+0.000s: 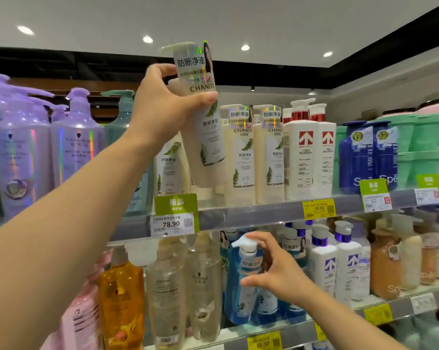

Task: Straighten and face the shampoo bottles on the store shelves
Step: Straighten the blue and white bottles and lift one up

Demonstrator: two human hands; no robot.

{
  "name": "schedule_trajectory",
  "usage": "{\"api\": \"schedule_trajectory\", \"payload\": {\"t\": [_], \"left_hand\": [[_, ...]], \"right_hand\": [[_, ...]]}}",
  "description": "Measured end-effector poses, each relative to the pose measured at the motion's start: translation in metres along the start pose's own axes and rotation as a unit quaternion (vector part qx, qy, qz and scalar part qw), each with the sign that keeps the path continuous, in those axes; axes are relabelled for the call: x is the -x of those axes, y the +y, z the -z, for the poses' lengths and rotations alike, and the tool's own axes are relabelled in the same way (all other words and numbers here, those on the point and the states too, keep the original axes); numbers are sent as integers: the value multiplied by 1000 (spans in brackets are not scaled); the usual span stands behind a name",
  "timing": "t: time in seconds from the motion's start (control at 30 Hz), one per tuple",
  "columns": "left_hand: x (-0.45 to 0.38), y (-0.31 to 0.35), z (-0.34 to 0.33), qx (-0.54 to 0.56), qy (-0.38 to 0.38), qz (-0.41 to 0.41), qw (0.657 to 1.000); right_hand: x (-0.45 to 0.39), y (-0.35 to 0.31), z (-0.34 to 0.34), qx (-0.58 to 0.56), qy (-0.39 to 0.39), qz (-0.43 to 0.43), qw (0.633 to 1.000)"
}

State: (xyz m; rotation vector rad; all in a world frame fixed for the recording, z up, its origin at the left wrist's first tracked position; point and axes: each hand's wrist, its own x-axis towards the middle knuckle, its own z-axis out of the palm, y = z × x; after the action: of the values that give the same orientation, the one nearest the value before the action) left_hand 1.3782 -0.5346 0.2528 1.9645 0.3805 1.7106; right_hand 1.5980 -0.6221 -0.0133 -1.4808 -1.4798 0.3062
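My left hand (163, 102) grips the neck of a cream CHANDO pump bottle (205, 137), lifted and tilted above the upper shelf (251, 213), its label facing me. Two matching cream bottles (241, 157) stand upright just right of it, and another (169, 168) stands behind my wrist. On the lower shelf, my right hand (274, 269) has its fingers curled around the neck of a blue pump bottle (241, 281), thumb below and fingers above the white pump; that bottle leans slightly left.
Purple bottles (19, 152) fill the upper shelf's left; white bottles with red arrows (307, 152) and dark blue ones (365, 157) stand right. Below are an amber bottle (122, 294), clear ones (165, 294) and white bottles with purple collars (337, 263). Price tags (173, 223) hang on the rails.
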Motion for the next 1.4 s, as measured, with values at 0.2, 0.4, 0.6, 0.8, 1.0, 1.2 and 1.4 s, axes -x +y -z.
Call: {"api": "schedule_trajectory", "payload": {"t": [0.2,0.4,0.6,0.8,1.0,1.2,1.4], "left_hand": [[-5,-22,-14,-93,-28,25,995],[-7,-40,-22,-161,-67,18,984],[-8,-51,-37,-254,-95,-23,962],[-9,-47,-39,-327,-66,-37,942],[2,-42,-42,-417,-10,-54,907],[5,-42,-43,-485,-4,-75,871],[-2,-47,-42,-420,-37,-30,906]], "right_hand": [[-15,-3,-12,116,-33,-49,991],[-31,-15,-13,188,-58,-85,977],[-43,-15,-11,220,-65,-79,970],[-47,-23,-6,257,-65,-55,963],[-35,-27,-6,255,-18,-39,966],[-20,-28,-6,216,26,-39,975],[0,-23,5,162,49,-42,985]]}}
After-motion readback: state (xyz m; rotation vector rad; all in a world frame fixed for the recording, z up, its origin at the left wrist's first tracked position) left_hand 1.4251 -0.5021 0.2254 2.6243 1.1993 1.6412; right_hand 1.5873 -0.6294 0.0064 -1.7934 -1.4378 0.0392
